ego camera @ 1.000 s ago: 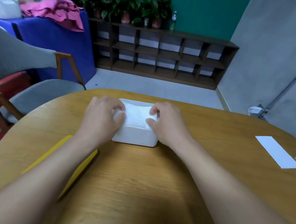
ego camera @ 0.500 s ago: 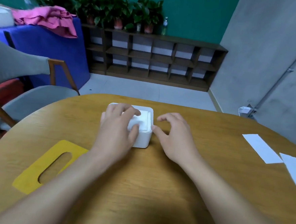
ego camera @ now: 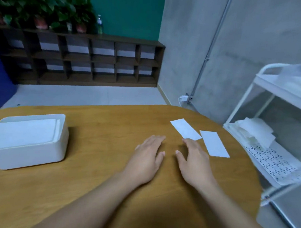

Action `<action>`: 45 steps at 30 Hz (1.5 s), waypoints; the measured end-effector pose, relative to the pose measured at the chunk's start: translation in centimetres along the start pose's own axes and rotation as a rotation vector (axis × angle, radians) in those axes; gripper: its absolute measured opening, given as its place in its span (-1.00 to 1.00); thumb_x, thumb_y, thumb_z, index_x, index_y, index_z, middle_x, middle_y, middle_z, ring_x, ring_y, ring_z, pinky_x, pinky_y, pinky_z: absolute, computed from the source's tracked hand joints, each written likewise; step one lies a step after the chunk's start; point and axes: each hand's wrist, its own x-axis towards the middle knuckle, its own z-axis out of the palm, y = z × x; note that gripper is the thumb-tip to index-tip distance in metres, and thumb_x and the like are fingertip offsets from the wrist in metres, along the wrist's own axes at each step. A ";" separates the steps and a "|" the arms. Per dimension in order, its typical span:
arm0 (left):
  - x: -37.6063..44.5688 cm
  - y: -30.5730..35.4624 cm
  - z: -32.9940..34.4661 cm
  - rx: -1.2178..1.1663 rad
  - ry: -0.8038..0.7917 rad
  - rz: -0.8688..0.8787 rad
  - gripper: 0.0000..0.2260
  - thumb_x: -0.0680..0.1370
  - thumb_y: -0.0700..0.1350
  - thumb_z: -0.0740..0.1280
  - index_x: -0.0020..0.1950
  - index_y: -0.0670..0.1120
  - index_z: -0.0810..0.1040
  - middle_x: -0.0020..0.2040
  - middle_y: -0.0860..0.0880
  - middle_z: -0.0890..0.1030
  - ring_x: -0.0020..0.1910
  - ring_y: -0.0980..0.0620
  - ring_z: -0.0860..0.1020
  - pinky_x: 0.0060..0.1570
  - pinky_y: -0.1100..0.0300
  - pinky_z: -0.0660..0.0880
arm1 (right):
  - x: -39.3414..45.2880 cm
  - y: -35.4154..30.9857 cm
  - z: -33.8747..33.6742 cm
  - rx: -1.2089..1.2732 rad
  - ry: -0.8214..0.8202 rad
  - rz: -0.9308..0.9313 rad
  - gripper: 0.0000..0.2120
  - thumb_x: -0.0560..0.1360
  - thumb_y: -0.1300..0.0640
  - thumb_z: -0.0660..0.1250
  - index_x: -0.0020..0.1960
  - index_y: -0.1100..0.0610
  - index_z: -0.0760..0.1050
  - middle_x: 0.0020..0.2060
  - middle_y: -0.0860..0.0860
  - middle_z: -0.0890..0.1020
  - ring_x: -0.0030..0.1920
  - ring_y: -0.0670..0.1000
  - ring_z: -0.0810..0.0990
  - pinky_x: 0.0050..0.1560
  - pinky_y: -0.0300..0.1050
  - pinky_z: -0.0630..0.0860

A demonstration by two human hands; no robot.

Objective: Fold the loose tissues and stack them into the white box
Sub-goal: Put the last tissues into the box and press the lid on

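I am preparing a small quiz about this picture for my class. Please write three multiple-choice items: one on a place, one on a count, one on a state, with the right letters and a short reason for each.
1. Where does the white box stand on the table?
A. at the person's left
B. at the person's right
C. between the hands

2. How many folded tissues lie loose on the table?
A. none
B. two
C. five

3. What do the hands hold?
A. a tissue each
B. the box
C. nothing

Answers:
1 A: the box is far left of both hands.
2 B: one tissue and another lie at the right.
3 C: the left hand and right hand are open, with nothing in them.
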 end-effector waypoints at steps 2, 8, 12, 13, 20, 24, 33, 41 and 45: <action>3.4 1.4 2.2 0.023 -0.060 0.027 -0.45 0.78 0.06 0.22 0.77 0.07 0.19 0.75 0.08 0.26 0.76 0.04 0.13 0.70 -0.06 0.16 | 1.8 3.1 -0.5 -0.034 0.010 0.048 -0.50 0.70 -0.06 0.35 0.56 0.12 0.45 0.53 0.04 0.54 0.55 0.10 0.48 0.58 0.18 0.38; 10.6 2.8 7.4 0.180 -0.196 0.041 -0.47 0.81 0.08 0.12 0.78 0.04 0.14 0.80 0.00 0.13 0.78 -0.01 0.03 0.73 -0.06 0.02 | 5.9 9.5 0.0 -0.128 -0.021 0.097 -0.43 0.72 -0.15 0.28 0.62 0.12 0.39 0.60 0.07 0.45 0.63 0.10 0.36 0.61 0.24 0.30; 11.8 2.9 8.8 0.274 -0.217 0.070 -0.55 0.82 0.10 0.04 0.71 0.04 0.27 0.77 0.05 0.19 0.78 -0.02 0.05 0.73 -0.12 -0.04 | 6.8 10.3 1.0 -0.124 -0.033 0.066 -0.44 0.72 -0.17 0.25 0.62 0.10 0.41 0.61 0.06 0.43 0.64 0.08 0.34 0.64 0.23 0.24; 11.5 2.9 8.7 0.282 -0.209 0.062 -0.56 0.81 0.10 0.04 0.68 0.04 0.31 0.75 0.06 0.23 0.77 -0.03 0.07 0.72 -0.13 -0.03 | 6.7 10.2 1.2 -0.114 -0.035 0.052 -0.45 0.72 -0.17 0.26 0.61 0.10 0.42 0.61 0.05 0.43 0.64 0.07 0.34 0.64 0.22 0.24; 3.2 0.6 4.4 0.352 -0.096 -0.015 -0.58 0.79 0.17 0.08 0.61 0.11 0.41 0.64 0.07 0.37 0.67 -0.10 0.20 0.67 -0.08 0.07 | 2.7 5.7 2.1 0.038 -0.103 -0.068 -0.54 0.71 -0.14 0.34 0.54 0.03 0.52 0.63 -0.03 0.44 0.64 0.01 0.36 0.67 0.12 0.24; -3.5 -1.4 1.5 0.368 -0.064 -0.086 -0.47 0.72 0.28 -0.04 0.57 0.14 0.44 0.58 0.08 0.40 0.65 -0.10 0.23 0.64 -0.07 0.14 | -1.0 1.0 3.2 0.109 -0.179 -0.183 -0.55 0.70 -0.13 0.36 0.54 -0.01 0.52 0.62 -0.12 0.43 0.64 -0.05 0.33 0.69 0.03 0.21; -18.8 -4.8 -4.8 0.370 0.138 -0.157 -0.61 0.69 0.30 0.21 0.44 0.19 0.54 0.28 0.14 0.48 0.34 -0.01 0.46 0.36 -0.04 0.45 | -8.7 -8.6 7.1 0.271 -0.288 -0.442 -0.71 0.69 -0.12 0.40 0.38 -0.10 0.61 0.53 -0.30 0.46 0.60 -0.27 0.27 0.66 -0.09 0.19; -26.1 -6.6 -8.2 0.363 0.167 -0.220 -0.64 0.69 0.30 0.23 0.43 0.23 0.53 0.26 0.19 0.47 0.29 0.05 0.45 0.20 0.02 0.50 | -11.4 -14.3 9.1 0.351 -0.380 -0.537 -0.72 0.62 0.06 0.48 0.29 -0.17 0.59 0.32 -0.34 0.61 0.44 -0.26 0.49 0.51 -0.09 0.43; -25.0 -7.1 -9.8 0.365 0.139 -0.263 -0.68 0.72 0.32 0.12 0.36 0.26 0.51 0.19 0.21 0.43 0.24 0.05 0.40 0.22 0.03 0.40 | -10.1 -15.6 8.3 0.380 -0.443 -0.454 -0.48 0.63 0.14 0.49 0.49 -0.24 0.48 0.28 -0.39 0.62 0.40 -0.38 0.48 0.44 -0.34 0.35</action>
